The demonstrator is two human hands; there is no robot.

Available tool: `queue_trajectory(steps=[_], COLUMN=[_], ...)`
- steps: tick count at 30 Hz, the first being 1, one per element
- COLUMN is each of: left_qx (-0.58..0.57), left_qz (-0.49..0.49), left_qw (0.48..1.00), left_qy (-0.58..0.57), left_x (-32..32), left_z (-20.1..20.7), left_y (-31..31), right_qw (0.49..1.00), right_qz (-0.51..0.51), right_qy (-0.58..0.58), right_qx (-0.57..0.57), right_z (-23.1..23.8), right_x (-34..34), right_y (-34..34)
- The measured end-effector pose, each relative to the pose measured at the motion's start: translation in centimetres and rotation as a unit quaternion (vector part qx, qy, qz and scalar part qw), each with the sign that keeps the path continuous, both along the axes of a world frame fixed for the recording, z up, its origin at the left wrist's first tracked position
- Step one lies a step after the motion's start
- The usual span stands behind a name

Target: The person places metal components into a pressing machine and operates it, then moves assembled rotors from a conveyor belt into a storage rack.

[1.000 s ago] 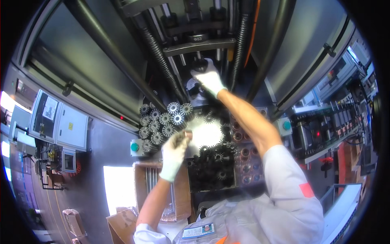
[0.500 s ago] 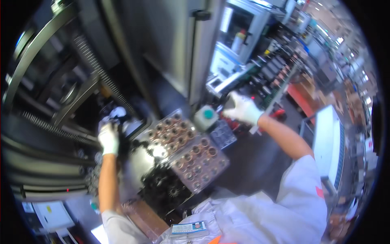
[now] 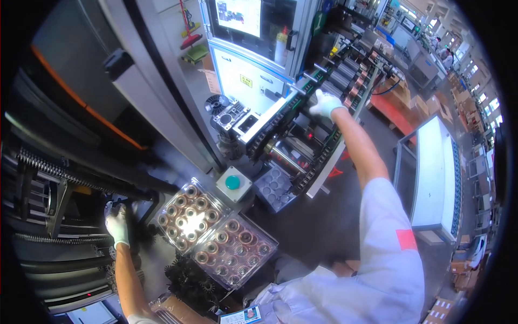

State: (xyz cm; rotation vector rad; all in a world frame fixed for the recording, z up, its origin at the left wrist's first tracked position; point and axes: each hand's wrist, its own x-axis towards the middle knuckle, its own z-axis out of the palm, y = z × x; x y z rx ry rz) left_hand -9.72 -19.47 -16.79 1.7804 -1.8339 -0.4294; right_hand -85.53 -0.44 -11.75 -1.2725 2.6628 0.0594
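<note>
My left hand [image 3: 116, 225], in a white glove, is at the left beside the dark machine frame with long coil springs [image 3: 54, 167]. Its fingers are bent around something dark that I cannot make out. Also gloved in white, my right hand [image 3: 326, 105] reaches far over a conveyor line [image 3: 318, 146], thumb and fingers apart, next to grey blocks [image 3: 341, 76] on the line. Between my arms lie two clear plastic trays, a far one [image 3: 186, 213] and a near one [image 3: 237, 251], both holding several copper-coloured ring parts. Black toothed parts [image 3: 194, 281] are heaped beside the near tray.
A pale box with a green push button [image 3: 232, 182] stands beyond the trays. Right of it is a clear tray with round pockets [image 3: 274, 186]. A metal post [image 3: 167, 81] rises at the left. A white cabinet [image 3: 248, 75] stands behind the conveyor, a white rack [image 3: 434, 178] at the right.
My view has swung, so the trays sit lower and further left. My right hand has reached further out over the conveyor. My left hand stays by the machine frame.
</note>
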Motion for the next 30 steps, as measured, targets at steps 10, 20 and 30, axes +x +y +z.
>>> queue_trajectory(steps=[10,20,30], left_qx=[-0.119,-0.060,0.040], left_qz=[-0.200,-0.088,0.115], left_qw=[0.898,0.947,0.963], left_qy=[-0.373,-0.302,-0.242], left_x=[4.3,3.7,28.2], left_z=[-0.1,2.6,2.5], left_y=[3.5,8.2,32.4], right_qw=[0.997,0.701,0.666], right_qz=[0.069,0.634,0.712], right_qy=[-0.019,-0.193,-0.219], right_qx=[-0.034,-0.262,-0.047], right_z=[1.4,3.0,-4.2], right_x=[2.6,43.0,64.0], right_y=[1.4,3.6,-0.4])
